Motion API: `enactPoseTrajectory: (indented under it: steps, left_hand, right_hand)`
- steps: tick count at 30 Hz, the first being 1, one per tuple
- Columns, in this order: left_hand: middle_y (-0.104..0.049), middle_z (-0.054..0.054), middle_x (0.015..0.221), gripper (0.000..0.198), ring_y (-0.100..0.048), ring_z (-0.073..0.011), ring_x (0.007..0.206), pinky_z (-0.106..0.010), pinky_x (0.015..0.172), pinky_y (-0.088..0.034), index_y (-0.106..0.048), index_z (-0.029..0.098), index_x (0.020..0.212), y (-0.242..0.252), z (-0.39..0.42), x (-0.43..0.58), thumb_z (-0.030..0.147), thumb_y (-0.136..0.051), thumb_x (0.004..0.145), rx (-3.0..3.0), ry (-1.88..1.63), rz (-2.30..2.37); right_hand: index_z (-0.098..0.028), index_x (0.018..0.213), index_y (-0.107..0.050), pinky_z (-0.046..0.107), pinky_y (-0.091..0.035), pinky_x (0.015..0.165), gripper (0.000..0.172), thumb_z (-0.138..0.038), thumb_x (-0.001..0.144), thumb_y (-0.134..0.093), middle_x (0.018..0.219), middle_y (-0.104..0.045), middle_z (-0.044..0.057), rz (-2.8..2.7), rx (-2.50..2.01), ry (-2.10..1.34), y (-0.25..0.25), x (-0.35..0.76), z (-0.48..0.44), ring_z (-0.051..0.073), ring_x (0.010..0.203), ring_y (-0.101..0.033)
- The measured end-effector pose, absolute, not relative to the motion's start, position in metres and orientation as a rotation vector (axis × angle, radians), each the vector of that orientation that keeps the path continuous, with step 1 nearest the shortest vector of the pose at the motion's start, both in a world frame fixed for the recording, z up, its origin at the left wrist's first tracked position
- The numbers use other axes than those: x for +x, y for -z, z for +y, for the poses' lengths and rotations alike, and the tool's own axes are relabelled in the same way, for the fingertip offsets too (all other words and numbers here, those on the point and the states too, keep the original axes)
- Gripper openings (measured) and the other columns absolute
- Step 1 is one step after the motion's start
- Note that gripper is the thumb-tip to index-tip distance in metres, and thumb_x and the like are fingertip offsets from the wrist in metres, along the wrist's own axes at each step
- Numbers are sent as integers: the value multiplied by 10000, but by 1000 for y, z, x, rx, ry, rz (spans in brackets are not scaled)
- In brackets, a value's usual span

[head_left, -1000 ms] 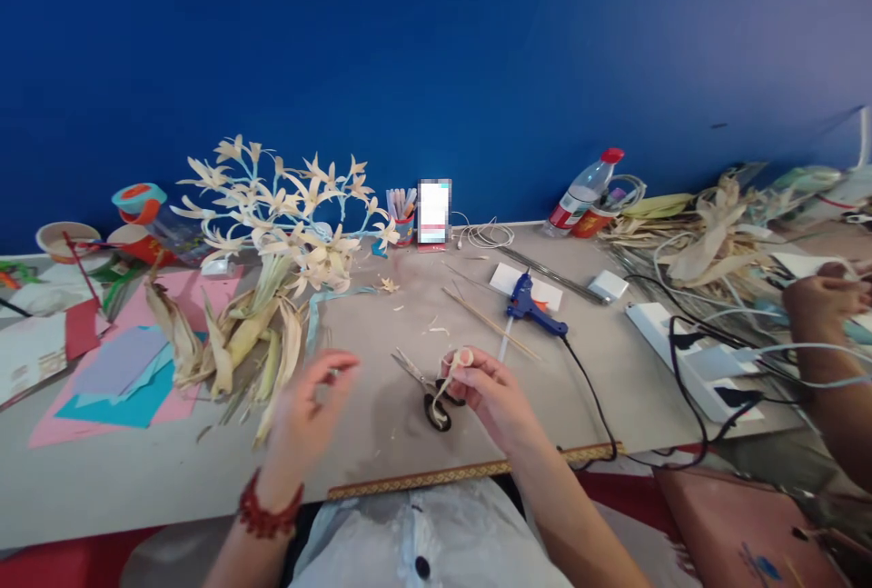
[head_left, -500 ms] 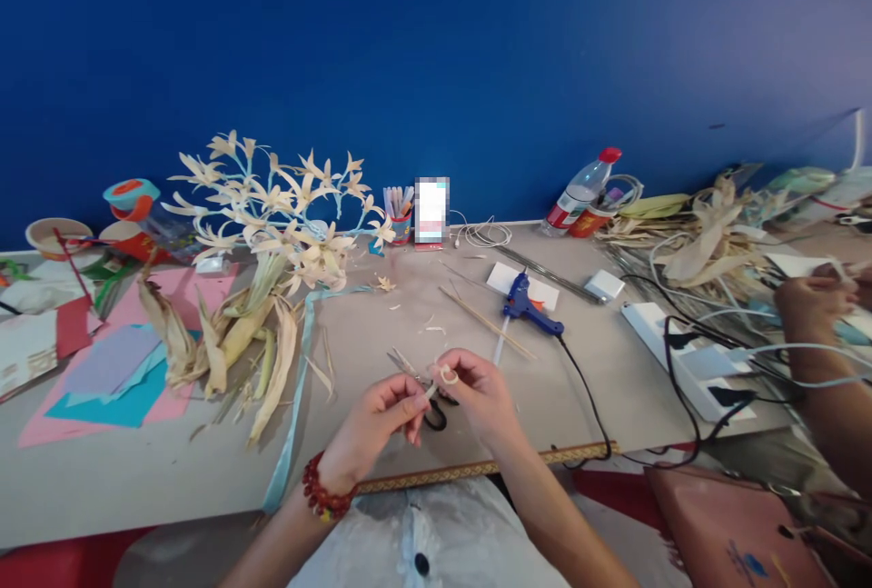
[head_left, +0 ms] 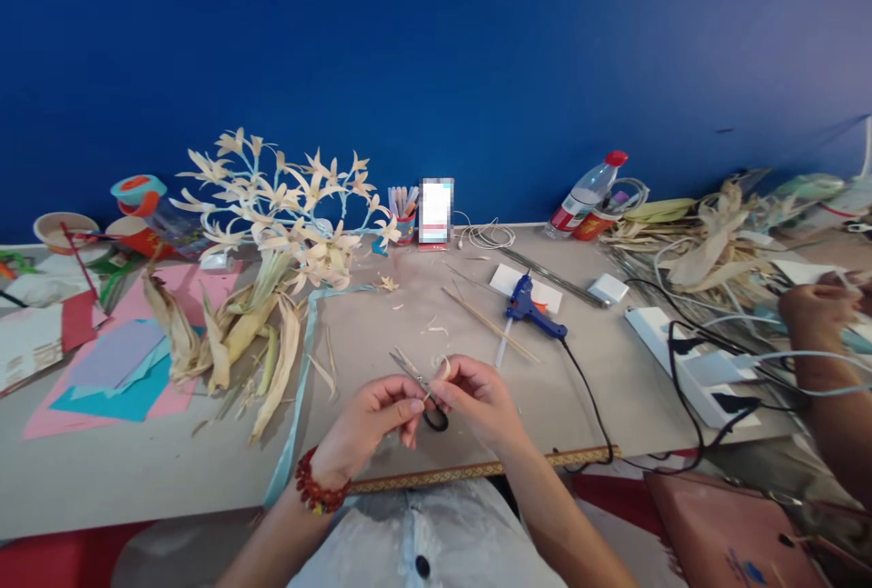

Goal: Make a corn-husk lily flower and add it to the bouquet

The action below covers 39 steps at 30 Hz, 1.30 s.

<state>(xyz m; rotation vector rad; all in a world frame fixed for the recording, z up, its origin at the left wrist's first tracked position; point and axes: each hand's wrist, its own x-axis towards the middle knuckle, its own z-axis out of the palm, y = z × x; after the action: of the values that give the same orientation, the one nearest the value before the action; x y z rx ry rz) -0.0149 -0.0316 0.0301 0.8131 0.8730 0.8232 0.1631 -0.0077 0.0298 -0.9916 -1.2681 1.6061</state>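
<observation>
Both my hands are close together above the front of the table. My left hand point(head_left: 383, 413) pinches one end of a small pale corn husk strip point(head_left: 446, 367) between thumb and fingers. My right hand point(head_left: 480, 399) pinches the same strip, and a curled end rises past its fingertips. Beneath my fingers lies a pair of scissors point(head_left: 407, 361), blades spread slightly toward the back left, with a black handle loop showing below. Small pale scraps point(head_left: 436, 328) are scattered just behind the scissors.
A blue glue gun point(head_left: 528, 308) rests right of my hands, beside thin sticks point(head_left: 487, 323). Husk flowers point(head_left: 292, 197) and dried corn husks point(head_left: 238, 347) are at left, by a light blue ribbon point(head_left: 298, 406). A power strip point(head_left: 671, 370) and another person's hand point(head_left: 817, 306) are at right.
My fingers have shifted slightly on the husk strip, and its curl now stands more upright above my right fingertips. The whole view has swung a little to the left.
</observation>
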Motion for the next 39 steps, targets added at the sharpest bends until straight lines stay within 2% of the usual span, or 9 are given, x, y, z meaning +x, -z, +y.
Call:
enactPoseTrajectory:
  steps: [5,9,14,18,21,26,32,39]
  left_hand:
    - [-569,20,587,216,-522,-116,541,-244,573,-433,-646,161,783,-35,-33,-15,372,-644,829,1088,-847,1040]
    - [-569,13,622,218,-533,-129,589,-234,587,-433,-650,176,790,-42,-36,-14,352,-564,886,1296,-884,1119]
    - [-607,-1,662,215,-566,-141,598,-231,578,-438,-668,187,809,-45,-38,-16,342,-548,896,1450,-844,1178]
    - [-639,-5,680,171,-582,-154,649,-242,628,-434,-645,196,759,-42,-39,-17,300,-584,881,1567,-905,1290]
    - [-634,-5,717,147,-578,-159,695,-255,674,-432,-601,197,741,-40,-39,-16,273,-616,866,1665,-975,1333]
    - [-611,-12,731,158,-571,-179,727,-292,699,-435,-552,203,741,-37,-39,-16,259,-602,879,1828,-1016,1402]
    - [-675,-23,828,98,-599,-195,836,-342,815,-445,-615,221,854,-36,-40,-24,164,-550,900,2009,-1088,1426]
    - [-637,-12,786,127,-595,-192,811,-374,852,-452,-547,218,789,-33,-41,-23,133,-550,884,2025,-1161,1459]
  right_hand:
    - [-197,641,-550,239,-345,510,270,-378,790,-683,570,-476,-39,-1243,-1069,-1397,-27,157,-10,107,518,-420]
    - [-202,585,-507,248,-331,509,306,-354,821,-630,555,-462,-33,-1221,-1093,-1268,-26,151,-11,114,519,-406]
    - [-199,525,-478,259,-312,502,362,-323,843,-599,515,-438,-30,-1089,-1035,-1292,-21,150,-10,116,504,-392]
    - [-188,576,-579,269,-336,524,275,-291,829,-618,634,-562,9,-1061,-1017,-1321,-20,151,-10,120,540,-430]
    - [-188,552,-553,275,-364,538,306,-284,836,-616,689,-637,29,-980,-969,-1396,-20,149,-11,119,529,-460]
    - [-185,531,-511,263,-376,541,337,-265,838,-625,662,-655,21,-886,-898,-1439,-20,144,-13,114,519,-488]
    - [-183,540,-532,246,-389,543,322,-276,828,-643,645,-659,8,-800,-885,-1412,-23,144,-11,107,515,-509]
    - [-182,539,-513,239,-398,549,331,-289,820,-652,663,-667,13,-772,-895,-1430,-24,141,-11,104,528,-509]
